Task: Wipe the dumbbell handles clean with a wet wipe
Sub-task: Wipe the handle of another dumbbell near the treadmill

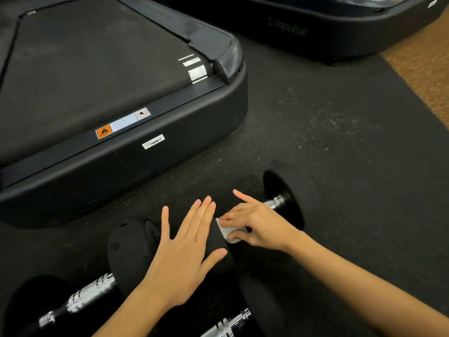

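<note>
A black dumbbell lies on the floor mat, its far weight (pixel 289 198) at right and its chrome handle (pixel 275 203) partly showing. My right hand (pixel 257 222) pinches a white wet wipe (pixel 227 233) against the handle, index finger pointing out straight. My left hand (pixel 187 249) lies flat with straight fingers on the dumbbell's near black weight (pixel 216 244). A second dumbbell with a chrome handle (pixel 90 293) lies at lower left, and a third handle (pixel 230 324) shows at the bottom edge.
A black treadmill deck (pixel 116 152) fills the upper left, close behind the dumbbells. Another black machine base (pixel 315 27) stands at the top right. The dark rubber mat (pixel 352 132) stretches to the right, and a brown floor (pixel 427 66) borders it.
</note>
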A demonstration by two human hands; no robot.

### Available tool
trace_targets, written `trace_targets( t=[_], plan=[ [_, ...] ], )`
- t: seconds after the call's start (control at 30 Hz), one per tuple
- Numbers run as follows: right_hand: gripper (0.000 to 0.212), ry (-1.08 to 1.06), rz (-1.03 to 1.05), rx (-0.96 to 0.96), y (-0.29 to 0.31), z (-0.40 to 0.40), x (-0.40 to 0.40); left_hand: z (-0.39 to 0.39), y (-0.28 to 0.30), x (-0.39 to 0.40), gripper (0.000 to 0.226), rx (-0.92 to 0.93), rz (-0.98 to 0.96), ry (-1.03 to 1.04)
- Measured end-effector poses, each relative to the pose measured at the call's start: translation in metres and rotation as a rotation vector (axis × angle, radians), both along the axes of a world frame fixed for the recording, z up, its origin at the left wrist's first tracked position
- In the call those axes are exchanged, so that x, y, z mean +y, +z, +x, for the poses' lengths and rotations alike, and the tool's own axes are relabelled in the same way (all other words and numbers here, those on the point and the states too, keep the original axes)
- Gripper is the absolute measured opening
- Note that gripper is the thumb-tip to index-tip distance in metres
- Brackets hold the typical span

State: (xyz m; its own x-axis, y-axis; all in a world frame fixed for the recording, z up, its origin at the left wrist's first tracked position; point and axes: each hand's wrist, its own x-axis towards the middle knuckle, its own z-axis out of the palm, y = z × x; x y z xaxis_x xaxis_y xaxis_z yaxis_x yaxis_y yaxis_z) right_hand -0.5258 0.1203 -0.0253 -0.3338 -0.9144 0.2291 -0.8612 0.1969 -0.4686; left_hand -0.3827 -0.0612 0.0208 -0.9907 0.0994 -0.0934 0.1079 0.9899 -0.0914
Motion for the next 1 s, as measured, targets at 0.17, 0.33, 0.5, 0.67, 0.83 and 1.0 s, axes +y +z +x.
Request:
trace_targets(
  t=[0.17,0.33,0.5,0.67,0.83,1.0],
  plan=[
    [0.024,-0.053,-0.038,-0.049,-0.003,0.000,-0.007,-0.001,0.000,0.003,0.076,-0.001,-0.007,0.004],
    [0.021,-0.105,0.048,-0.124,0.010,-0.008,-0.022,0.000,0.000,0.005,0.076,-0.003,-0.027,0.009],
    [0.020,-0.176,0.175,-0.274,0.016,-0.017,-0.040,0.000,0.001,0.004,0.076,-0.010,-0.015,0.011],
    [0.023,-0.131,0.058,-0.028,-0.002,0.004,-0.018,-0.002,0.002,-0.002,0.077,-0.032,0.004,0.004],
    [0.041,-0.217,-0.091,-0.047,-0.014,0.004,0.018,-0.004,0.003,-0.004,0.079,-0.057,0.041,0.017],
    [0.043,-0.238,-0.078,-0.070,-0.009,0.003,0.009,-0.004,0.005,-0.002,0.079,-0.036,0.053,0.025]
  ],
)
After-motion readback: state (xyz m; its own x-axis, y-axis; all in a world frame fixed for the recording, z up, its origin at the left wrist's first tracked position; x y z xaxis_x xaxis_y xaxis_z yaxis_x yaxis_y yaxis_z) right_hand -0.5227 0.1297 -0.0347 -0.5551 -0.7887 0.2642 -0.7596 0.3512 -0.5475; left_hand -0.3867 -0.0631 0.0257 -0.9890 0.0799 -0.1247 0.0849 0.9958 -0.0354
